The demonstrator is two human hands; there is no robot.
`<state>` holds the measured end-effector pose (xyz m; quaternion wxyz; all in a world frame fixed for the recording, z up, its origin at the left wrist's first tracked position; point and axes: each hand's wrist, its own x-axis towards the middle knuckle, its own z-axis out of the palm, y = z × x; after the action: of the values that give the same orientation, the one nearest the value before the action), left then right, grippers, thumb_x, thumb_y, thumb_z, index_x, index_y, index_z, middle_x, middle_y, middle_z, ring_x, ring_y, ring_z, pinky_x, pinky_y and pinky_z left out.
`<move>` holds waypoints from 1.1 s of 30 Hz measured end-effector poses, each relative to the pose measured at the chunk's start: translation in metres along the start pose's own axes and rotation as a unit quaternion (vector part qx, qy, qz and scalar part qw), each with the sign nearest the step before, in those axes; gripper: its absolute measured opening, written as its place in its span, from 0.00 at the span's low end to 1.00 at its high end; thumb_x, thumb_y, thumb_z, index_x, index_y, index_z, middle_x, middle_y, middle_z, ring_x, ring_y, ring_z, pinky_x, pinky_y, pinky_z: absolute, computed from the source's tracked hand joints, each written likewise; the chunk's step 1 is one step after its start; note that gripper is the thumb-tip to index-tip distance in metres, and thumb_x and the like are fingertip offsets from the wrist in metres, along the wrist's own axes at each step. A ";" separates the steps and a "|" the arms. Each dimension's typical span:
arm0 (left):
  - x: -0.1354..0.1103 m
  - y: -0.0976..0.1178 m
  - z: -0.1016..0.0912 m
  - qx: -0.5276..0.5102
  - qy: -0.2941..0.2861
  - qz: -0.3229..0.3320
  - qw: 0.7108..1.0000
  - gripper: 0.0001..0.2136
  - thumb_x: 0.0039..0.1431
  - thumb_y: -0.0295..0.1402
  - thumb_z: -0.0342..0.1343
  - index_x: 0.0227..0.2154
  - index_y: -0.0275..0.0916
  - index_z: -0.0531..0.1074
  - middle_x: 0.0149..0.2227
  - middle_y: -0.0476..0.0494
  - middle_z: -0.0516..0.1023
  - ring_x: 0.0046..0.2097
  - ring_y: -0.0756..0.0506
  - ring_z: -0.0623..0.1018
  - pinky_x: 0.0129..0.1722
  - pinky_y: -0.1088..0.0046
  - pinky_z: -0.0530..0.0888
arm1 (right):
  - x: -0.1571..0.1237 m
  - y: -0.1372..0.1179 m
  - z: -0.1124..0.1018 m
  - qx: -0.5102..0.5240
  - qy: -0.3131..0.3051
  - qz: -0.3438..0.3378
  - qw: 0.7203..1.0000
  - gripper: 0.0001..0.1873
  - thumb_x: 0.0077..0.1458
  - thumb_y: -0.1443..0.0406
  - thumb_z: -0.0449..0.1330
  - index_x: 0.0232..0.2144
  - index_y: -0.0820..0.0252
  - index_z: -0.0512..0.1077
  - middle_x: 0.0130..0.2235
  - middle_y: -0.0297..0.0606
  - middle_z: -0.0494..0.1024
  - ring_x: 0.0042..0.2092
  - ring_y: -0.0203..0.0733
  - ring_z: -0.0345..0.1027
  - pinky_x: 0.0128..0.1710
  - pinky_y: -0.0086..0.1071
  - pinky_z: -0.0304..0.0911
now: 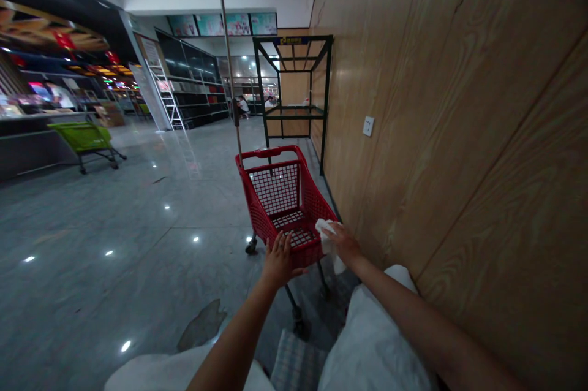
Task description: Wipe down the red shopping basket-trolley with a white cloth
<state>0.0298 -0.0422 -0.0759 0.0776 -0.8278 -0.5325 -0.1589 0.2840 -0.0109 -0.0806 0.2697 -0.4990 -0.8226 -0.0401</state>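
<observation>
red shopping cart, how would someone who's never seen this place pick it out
Beside the wood-panelled wall, on the polished grey floor, stands a red mesh-sided shopping cart. The person's left hand and right hand rest on its rim, unlike the green cart across the floor.

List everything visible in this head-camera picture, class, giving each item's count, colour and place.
shopping cart: one, red, directly ahead, beside the wall
cloth: one, white, against the cart's near rim
shopping cart with green basket: one, green, far left
stepladder: one, pale metal, far back
shelf frame: one, black, against the wall ahead
wall socket: one, white, on the wall
wall panelling: wood-grain tan, right side
floor: glossy grey, throughout
left hand: one, on the cart's near rim
right hand: one, holding the cloth on the rim
</observation>
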 end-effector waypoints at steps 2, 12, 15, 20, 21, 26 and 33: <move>0.001 0.004 0.001 -0.002 0.010 -0.011 1.000 0.50 0.42 0.59 0.59 0.63 0.33 0.51 0.62 0.27 0.61 0.65 0.32 0.55 0.62 0.43 0.53 | -0.001 0.000 -0.002 0.005 0.005 0.040 0.999 0.28 0.55 0.79 0.50 0.55 0.56 0.67 0.60 0.44 0.65 0.63 0.46 0.52 0.62 0.46 0.52; -0.005 -0.002 0.002 -0.007 0.016 -0.004 1.000 0.44 0.44 0.54 0.60 0.62 0.37 0.54 0.60 0.28 0.64 0.65 0.31 0.57 0.61 0.41 0.51 | 0.008 -0.086 0.015 0.062 -0.083 -0.039 0.994 0.29 0.54 0.72 0.54 0.59 0.54 0.63 0.59 0.42 0.67 0.59 0.45 0.60 0.61 0.43 0.51; -0.005 -0.003 -0.001 -0.010 -0.002 -0.011 1.000 0.45 0.41 0.54 0.62 0.61 0.38 0.56 0.60 0.29 0.64 0.65 0.31 0.56 0.61 0.41 0.53 | 0.013 -0.061 -0.004 0.048 -0.104 -0.019 0.993 0.26 0.56 0.73 0.49 0.55 0.49 0.67 0.55 0.37 0.72 0.55 0.42 0.66 0.63 0.49 0.44; 0.000 0.003 0.003 -0.032 -0.010 -0.020 0.999 0.46 0.36 0.53 0.65 0.59 0.37 0.58 0.60 0.29 0.63 0.66 0.31 0.54 0.61 0.43 0.55 | 0.013 -0.019 -0.019 -0.009 -0.079 0.107 0.991 0.25 0.56 0.76 0.48 0.52 0.55 0.70 0.57 0.40 0.70 0.59 0.44 0.61 0.63 0.46 0.46; 0.001 0.004 0.004 -0.037 -0.010 -0.021 0.999 0.46 0.36 0.52 0.66 0.59 0.37 0.58 0.60 0.29 0.62 0.66 0.31 0.54 0.60 0.43 0.56 | 0.012 -0.020 -0.018 -0.016 -0.068 0.126 0.990 0.25 0.56 0.76 0.48 0.53 0.56 0.70 0.58 0.42 0.69 0.60 0.45 0.59 0.62 0.45 0.48; 0.003 0.009 0.012 -0.053 -0.002 -0.034 0.998 0.47 0.34 0.50 0.66 0.58 0.36 0.59 0.61 0.27 0.61 0.65 0.30 0.54 0.60 0.43 0.57 | 0.005 -0.068 0.010 0.007 -0.054 0.110 0.992 0.26 0.55 0.76 0.51 0.55 0.57 0.68 0.61 0.44 0.64 0.63 0.48 0.54 0.60 0.41 0.54; -0.008 -0.002 0.018 -0.059 0.043 -0.004 0.997 0.43 0.38 0.45 0.64 0.58 0.34 0.57 0.59 0.27 0.64 0.65 0.31 0.56 0.60 0.46 0.59 | 0.003 -0.112 0.002 0.097 -0.067 0.017 0.993 0.39 0.49 0.70 0.59 0.63 0.60 0.55 0.64 0.48 0.58 0.64 0.50 0.50 0.62 0.50 0.49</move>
<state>0.0285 -0.0427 -0.0958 0.0514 -0.8209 -0.5219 -0.2259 0.1876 -0.0640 -0.0585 0.2620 -0.4858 -0.8303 0.0778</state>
